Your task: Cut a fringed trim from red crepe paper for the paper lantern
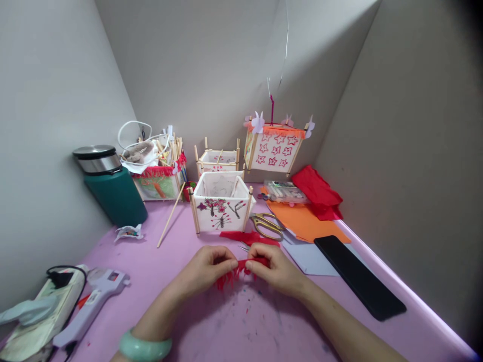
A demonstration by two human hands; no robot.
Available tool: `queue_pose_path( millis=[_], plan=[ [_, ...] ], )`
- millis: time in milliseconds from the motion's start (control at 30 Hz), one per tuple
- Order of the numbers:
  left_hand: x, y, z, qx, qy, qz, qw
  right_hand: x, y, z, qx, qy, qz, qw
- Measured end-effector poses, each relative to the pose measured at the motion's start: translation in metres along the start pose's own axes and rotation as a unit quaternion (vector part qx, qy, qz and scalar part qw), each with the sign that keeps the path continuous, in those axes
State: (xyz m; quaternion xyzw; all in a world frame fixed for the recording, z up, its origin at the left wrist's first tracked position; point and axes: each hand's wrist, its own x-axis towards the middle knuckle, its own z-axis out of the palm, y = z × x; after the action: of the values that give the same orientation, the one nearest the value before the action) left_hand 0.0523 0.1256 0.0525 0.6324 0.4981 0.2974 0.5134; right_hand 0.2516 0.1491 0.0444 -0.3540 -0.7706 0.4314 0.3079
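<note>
Between both hands is a strip of red fringed paper (241, 265), its cut fringe hanging down above the table. My left hand (212, 264), with a pale green bangle on the wrist, pinches one end between thumb and fingers. Close beside it, my right hand (269, 266) is closed on the other part of the strip. A flat red paper piece (249, 237) lies just beyond the hands, with gold-handled scissors (267, 225) next to it. Behind stands a white box lantern (222, 215) with wooden corner sticks and drawn flowers.
A hot glue gun (94, 301) and a power strip (49, 317) lie at left, near a green bottle (115, 191). Orange paper (307, 221), pale blue paper (309, 257) and a black phone (360, 276) are at right. A finished-looking lantern (277, 148) hangs from a wire.
</note>
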Motion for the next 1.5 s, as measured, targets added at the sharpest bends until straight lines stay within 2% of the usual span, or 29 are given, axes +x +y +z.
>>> queue_pose_path(
  millis=[200,300,433,567,767,933,1133,1500],
  plan=[
    [0.0002,0.0000,-0.0010,0.014,0.006,-0.029,0.999,0.0006,-0.0016,0.0010,0.074,-0.037,0.048,0.995],
    [0.0007,-0.0005,-0.0008,0.024,0.014,-0.037,0.999,0.0006,-0.0001,0.0027,0.068,-0.027,0.047,0.996],
    [-0.0008,0.0009,-0.0007,0.022,-0.013,-0.029,0.999,0.0004,0.0003,0.0025,0.072,-0.022,0.048,0.996],
    [-0.0013,0.0000,0.0005,0.008,-0.023,-0.039,0.999,0.0004,-0.0024,0.0024,0.084,-0.047,0.063,0.993],
    [-0.0002,-0.0031,0.0018,-0.035,-0.021,-0.075,0.996,0.0008,-0.0052,0.0020,0.021,-0.021,0.010,1.000],
    [-0.0024,0.0021,0.0012,-0.046,-0.040,-0.092,0.994,-0.0002,-0.0026,0.0021,0.069,-0.037,0.047,0.996],
    [-0.0040,0.0035,0.0001,-0.092,-0.064,-0.090,0.990,-0.0006,-0.0027,0.0038,0.147,-0.047,0.116,0.981],
    [-0.0056,0.0040,0.0004,-0.089,-0.074,-0.072,0.991,0.0000,-0.0046,0.0026,0.135,-0.042,0.111,0.984]
  ],
)
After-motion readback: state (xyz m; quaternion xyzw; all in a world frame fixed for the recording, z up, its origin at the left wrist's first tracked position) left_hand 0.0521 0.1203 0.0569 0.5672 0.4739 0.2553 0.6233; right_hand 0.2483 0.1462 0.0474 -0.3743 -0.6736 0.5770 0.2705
